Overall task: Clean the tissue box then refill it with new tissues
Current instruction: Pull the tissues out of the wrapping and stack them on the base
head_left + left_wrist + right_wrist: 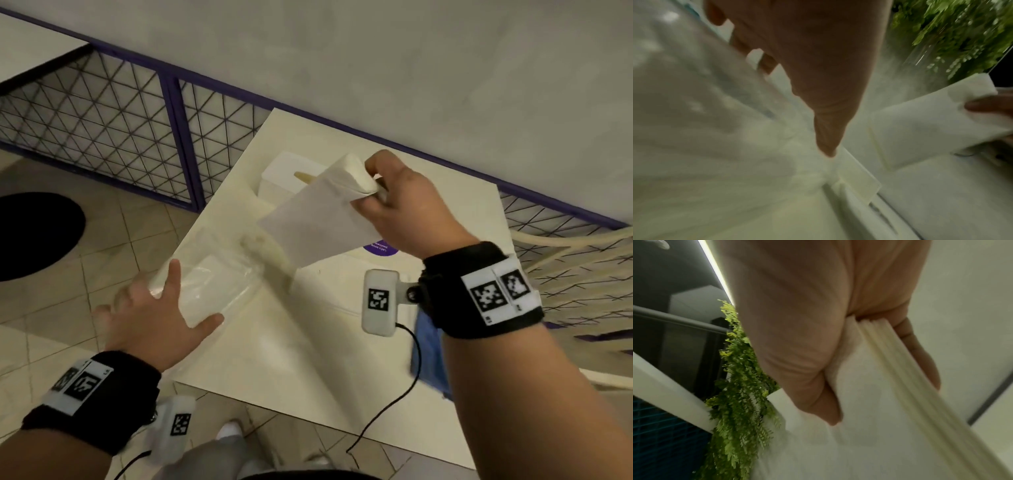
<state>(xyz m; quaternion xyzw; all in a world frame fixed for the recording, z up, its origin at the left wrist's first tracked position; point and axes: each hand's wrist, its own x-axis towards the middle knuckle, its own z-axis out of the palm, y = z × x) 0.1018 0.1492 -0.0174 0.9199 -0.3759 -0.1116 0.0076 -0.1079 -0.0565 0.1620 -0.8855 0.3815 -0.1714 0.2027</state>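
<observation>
My right hand grips one end of a thick stack of white tissues and holds it tilted in the air above the white table. The right wrist view shows the thumb and fingers clamped on the tissue stack. Behind the stack stands the white tissue box, its top slot partly hidden. My left hand lies with spread, straight fingers on a clear plastic tissue wrapper at the table's left edge. That crumpled wrapper looks blurred in the left wrist view.
A blue cloth lies on the table under my right wrist, and a purple sticker shows below the stack. A purple mesh fence runs behind the table. A woven chair stands at the right, tiled floor at the left.
</observation>
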